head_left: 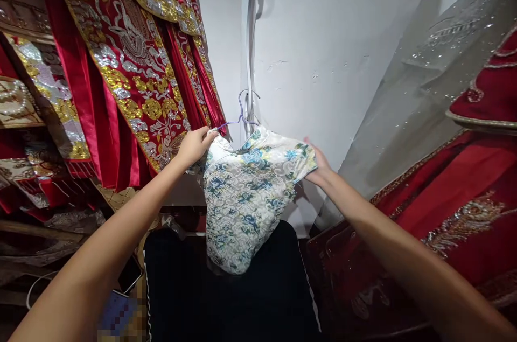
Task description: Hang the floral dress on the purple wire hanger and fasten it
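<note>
Left hand: your left hand (195,145) is up high, and its grip is closed on one shoulder of the little flowered dress (246,196).
Right hand: your right hand (319,167) is at the other shoulder of the dress. Its fingers are behind the cloth, so you cannot tell if its grip is closed or loose.
Little dress: it is white with blue and green flowers. It hangs between your two hands, in front of the white wall (323,35). Its bottom end hangs down over something black (242,299).
Hanger: a thin wire hanger (241,113) sticks out of the top of the dress. Its hook is next to a grey strap that hangs down the wall.
Left side: big red robes (133,62) with gold and silver patterns hang there, close to your left hand.
Right side: a red dress (464,196) with shiny beads lies there, with a grey sparkly cloth (424,89) above it.
Bottom left: a phone (129,274) lies under your left arm.
</note>
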Available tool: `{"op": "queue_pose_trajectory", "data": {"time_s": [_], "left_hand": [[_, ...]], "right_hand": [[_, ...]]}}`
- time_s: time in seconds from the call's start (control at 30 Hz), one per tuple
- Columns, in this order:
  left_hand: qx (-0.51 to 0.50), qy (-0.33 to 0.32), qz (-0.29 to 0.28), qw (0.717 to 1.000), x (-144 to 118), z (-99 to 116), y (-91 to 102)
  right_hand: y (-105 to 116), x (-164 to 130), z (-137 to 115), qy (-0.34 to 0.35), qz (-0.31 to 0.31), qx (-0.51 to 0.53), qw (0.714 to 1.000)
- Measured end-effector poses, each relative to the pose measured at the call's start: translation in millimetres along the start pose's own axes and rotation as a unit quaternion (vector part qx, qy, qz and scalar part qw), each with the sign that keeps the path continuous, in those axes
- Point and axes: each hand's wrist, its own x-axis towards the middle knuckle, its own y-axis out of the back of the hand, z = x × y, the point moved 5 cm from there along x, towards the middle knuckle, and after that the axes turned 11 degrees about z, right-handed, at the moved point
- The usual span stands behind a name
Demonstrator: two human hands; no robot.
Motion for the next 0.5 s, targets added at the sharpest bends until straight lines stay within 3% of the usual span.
{"op": "queue_pose_trajectory", "data": {"time_s": [0.07, 0.1, 0.2, 0.27, 0.33, 0.43, 0.5], "left_hand": [[0.028, 0.017, 0.008, 0.999, -0.1, -0.4, -0.1], [0.037, 0.027, 0.013, 0.999, 1.9, 0.0, -0.8], [0.034, 0.047, 0.041, 0.997, 14.9, 0.2, -3.2], [0.004, 0.057, 0.063, 0.996, 24.2, -2.6, -5.5], [-0.051, 0.07, 0.067, 0.994, 28.1, -7.8, -10.1], [-0.161, 0.091, 0.055, 0.981, 19.6, -14.1, -18.9], [-0.225, 0.106, 0.051, 0.967, 7.5, -13.4, -22.4]], "right_hand": [[14.3, -5.5, 25.7, -0.113, 0.022, 0.071, 0.991], [20.3, -6.0, 38.3, -0.191, 0.038, 0.127, 0.973], [29.4, 5.4, 52.4, -0.355, 0.087, 0.285, 0.886], [28.7, 22.1, 39.4, -0.386, 0.097, 0.361, 0.843], [22.1, 36.1, 16.7, -0.389, 0.064, 0.424, 0.816], [3.3, 37.9, -18.6, -0.355, -0.067, 0.493, 0.792], [-11.6, 25.9, -31.4, -0.314, -0.154, 0.475, 0.807]]}}
